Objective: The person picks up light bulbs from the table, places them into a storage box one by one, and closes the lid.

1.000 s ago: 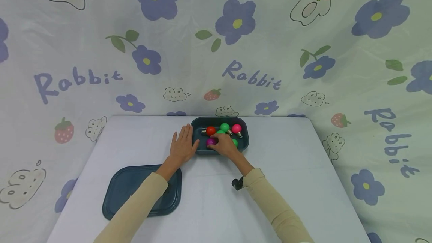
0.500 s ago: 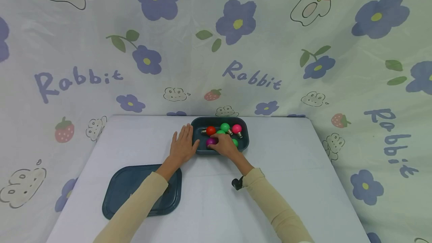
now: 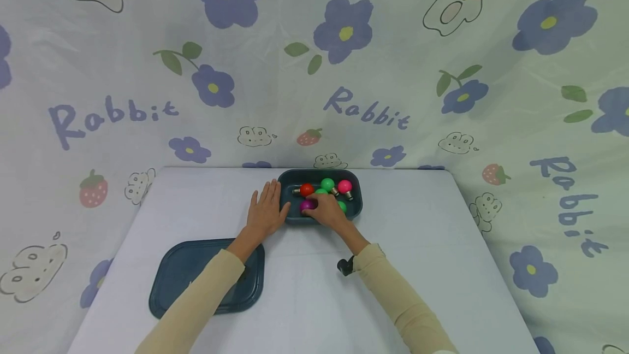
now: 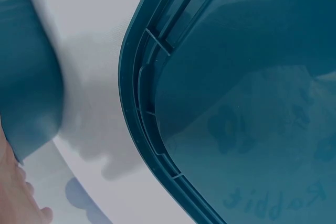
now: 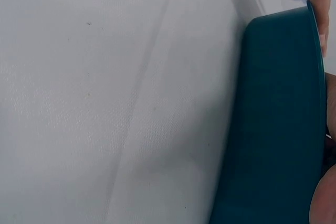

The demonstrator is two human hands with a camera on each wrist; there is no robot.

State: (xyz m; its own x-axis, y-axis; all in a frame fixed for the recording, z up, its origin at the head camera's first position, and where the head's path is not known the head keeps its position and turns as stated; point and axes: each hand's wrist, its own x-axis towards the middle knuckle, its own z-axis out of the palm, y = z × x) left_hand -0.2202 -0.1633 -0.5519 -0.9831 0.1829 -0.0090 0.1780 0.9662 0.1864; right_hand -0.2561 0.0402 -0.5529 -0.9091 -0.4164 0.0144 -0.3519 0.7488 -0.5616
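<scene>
A dark teal box (image 3: 361, 201) stands near the table's far edge with several colored bulbs inside. My left hand (image 3: 265, 213), fingers straight, rests along the box's left end. My right hand (image 3: 328, 211) reaches over the near wall and pinches a purple bulb (image 3: 307, 206) between thumb and fingers; its base is hidden. Behind it lie a red bulb (image 3: 307, 189), a green bulb (image 3: 327, 184) and a pink bulb (image 3: 345, 186). More green shows partly covered by the right hand. In the right wrist view, the box's outer wall (image 5: 273, 119) fills the right side.
A flat dark teal lid (image 3: 184, 266) lies on the white table (image 3: 417, 277) at the near left, under the left forearm. Its raised rim (image 4: 131, 98) shows in the left wrist view. A black wrist camera (image 3: 345, 266) sticks out beside the right cuff. Behind hangs a printed curtain (image 3: 275, 92).
</scene>
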